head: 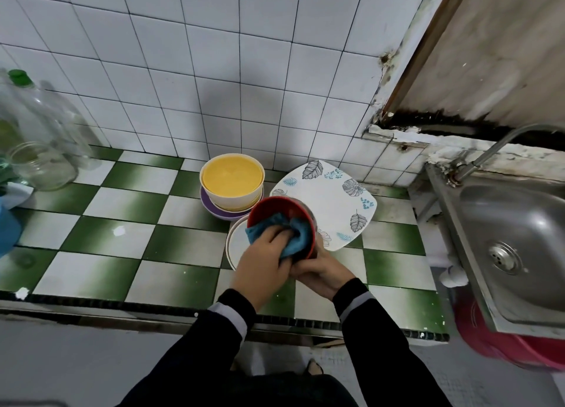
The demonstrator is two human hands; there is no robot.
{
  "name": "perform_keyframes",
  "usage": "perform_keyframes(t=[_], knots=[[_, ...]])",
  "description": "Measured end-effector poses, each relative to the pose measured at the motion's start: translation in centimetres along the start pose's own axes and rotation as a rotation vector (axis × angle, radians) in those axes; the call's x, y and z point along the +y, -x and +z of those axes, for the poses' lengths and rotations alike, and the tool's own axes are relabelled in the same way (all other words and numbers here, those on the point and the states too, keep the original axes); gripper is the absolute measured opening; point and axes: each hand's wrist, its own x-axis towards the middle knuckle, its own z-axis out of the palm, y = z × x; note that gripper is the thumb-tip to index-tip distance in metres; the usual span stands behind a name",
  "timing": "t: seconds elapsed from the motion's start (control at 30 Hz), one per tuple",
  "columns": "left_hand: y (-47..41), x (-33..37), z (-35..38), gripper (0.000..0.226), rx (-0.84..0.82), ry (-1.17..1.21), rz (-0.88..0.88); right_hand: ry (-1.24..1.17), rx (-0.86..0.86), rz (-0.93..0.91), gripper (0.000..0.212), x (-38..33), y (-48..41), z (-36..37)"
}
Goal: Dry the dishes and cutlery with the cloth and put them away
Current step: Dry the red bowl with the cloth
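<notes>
The left hand (263, 260) grips the blue cloth (296, 238) inside the red bowl (275, 206), which the right hand (324, 273) clasps from below, above the counter (122, 198). Two more bowls stand behind (yellow bowl (232, 177) nested in purple bowl (211, 204)), beside one leaf-patterned plate (336, 198).

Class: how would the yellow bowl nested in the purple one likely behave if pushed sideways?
Nested in the purple bowl, the yellow bowl would probably slide with it as one. Its smooth, plastic-looking walls suggest it is light and hardly fragile.
</notes>
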Motion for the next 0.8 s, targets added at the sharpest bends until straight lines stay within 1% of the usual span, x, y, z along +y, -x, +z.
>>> perform_keyframes(t=[0.07, 0.13, 0.2, 0.3, 0.33, 0.37, 0.4, 0.47, 0.5, 0.53, 0.57, 0.63, 0.7, 0.73, 0.77, 0.8], knots=[[-0.1, 0.6, 0.1, 0.042, -0.050, 0.062, -0.037, -0.059, -0.077, 0.020, 0.109, -1.0, 0.7, -0.1], [-0.4, 1.5, 0.2, 0.032, -0.076, 0.111, -0.033, -0.147, -0.148, 0.034, 0.094, -2.1, 1.5, 0.0], [-0.7, 2.7, 0.3, 0.022, -0.116, 0.172, -0.062, -0.216, -0.156, 0.046, 0.101, -2.7, 1.7, 0.3], [-1.2, 4.3, 0.5, 0.017, -0.170, 0.312, -0.170, -0.255, -0.044, 0.069, 0.115, -2.8, 1.4, 0.5], [-1.3, 4.8, 0.6, 0.017, -0.178, 0.394, -0.223, -0.288, -0.010, 0.071, 0.115, -2.7, 1.2, 0.5], [-1.4, 5.5, 0.5, 0.017, -0.160, 0.536, -0.294, -0.319, 0.011, 0.058, 0.110, -2.4, 1.1, 0.4], [-1.7, 6.7, 0.8, 0.016, -0.099, 0.743, -0.414, -0.343, 0.019, 0.046, 0.102, -2.3, 1.1, 0.4], [-2.3, 9.4, 0.7, 0.014, 0.132, 1.283, -0.657, -0.356, -0.003, 0.039, 0.092, -1.8, 1.1, 0.4], [-2.5, 10.4, 1.1, 0.013, 0.255, 1.468, -0.719, -0.352, -0.014, 0.038, 0.089, -1.5, 1.0, 0.4], [-2.6, 10.9, 1.2, 0.013, 0.289, 1.484, -0.731, -0.346, -0.022, 0.040, 0.087, -1.2, 0.9, 0.3], [-2.5, 11.1, 1.0, 0.015, 0.231, 1.391, -0.697, -0.342, -0.028, 0.040, 0.087, -1.1, 0.8, 0.0], [-2.0, 9.9, 1.0, 0.021, 0.035, 1.142, -0.579, -0.346, -0.017, 0.020, 0.087, -1.4, 0.6, -0.5], [-1.7, 7.8, 0.9, 0.017, -0.192, 0.733, -0.397, -0.333, -0.003, -0.015, 0.091, -1.9, 0.5, -1.2], [-1.6, 7.2, 1.0, 0.014, -0.295, 0.484, -0.315, -0.326, 0.003, -0.024, 0.094, -2.0, 0.6, -1.4], [-1.4, 6.8, 1.1, 0.017, -0.367, 0.245, -0.240, -0.327, 0.009, -0.030, 0.096, -2.1, 0.7, -1.4], [-1.3, 6.8, 1.3, 0.025, -0.396, 0.023, -0.179, -0.335, 0.016, -0.031, 0.098, -2.1, 0.7, -1.4]])
